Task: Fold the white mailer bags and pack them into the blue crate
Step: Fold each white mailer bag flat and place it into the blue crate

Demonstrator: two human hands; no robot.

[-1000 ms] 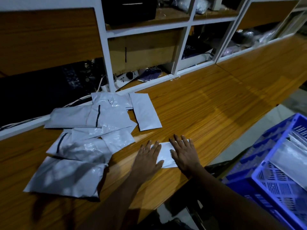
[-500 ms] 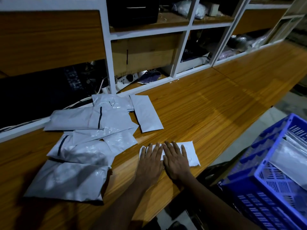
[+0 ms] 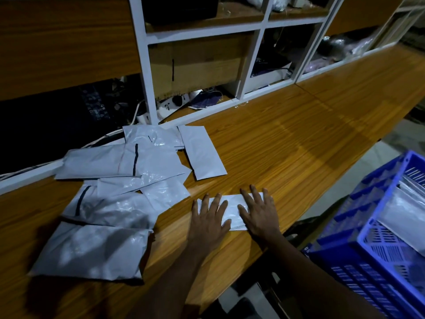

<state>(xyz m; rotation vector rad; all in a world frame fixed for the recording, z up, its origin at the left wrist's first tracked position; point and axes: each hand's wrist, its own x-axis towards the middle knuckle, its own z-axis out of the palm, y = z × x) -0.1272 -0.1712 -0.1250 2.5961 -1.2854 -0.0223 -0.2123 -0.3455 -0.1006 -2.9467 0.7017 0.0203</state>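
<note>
A folded white mailer bag [image 3: 232, 209] lies flat near the front edge of the wooden counter [image 3: 287, 143]. My left hand [image 3: 210, 221] presses on its left part, fingers spread. My right hand [image 3: 259, 214] presses on its right part, fingers spread too. To the left, a loose pile of unfolded white mailer bags [image 3: 119, 180] covers the counter, with one narrow bag [image 3: 202, 155] lying at its right side. The blue crate [image 3: 358, 270] stands lower at the right and holds pale mailer bags [image 3: 400, 217].
White shelving [image 3: 204, 34] with a cardboard box, cables and a power strip [image 3: 172, 102] rises behind the counter. The counter runs on to the far right. Grey floor [image 3: 345, 176] shows between counter and crate.
Both hands have slid apart across the folded bag, the right hand moving right to cover its right end. The bag stays in place on the counter.
</note>
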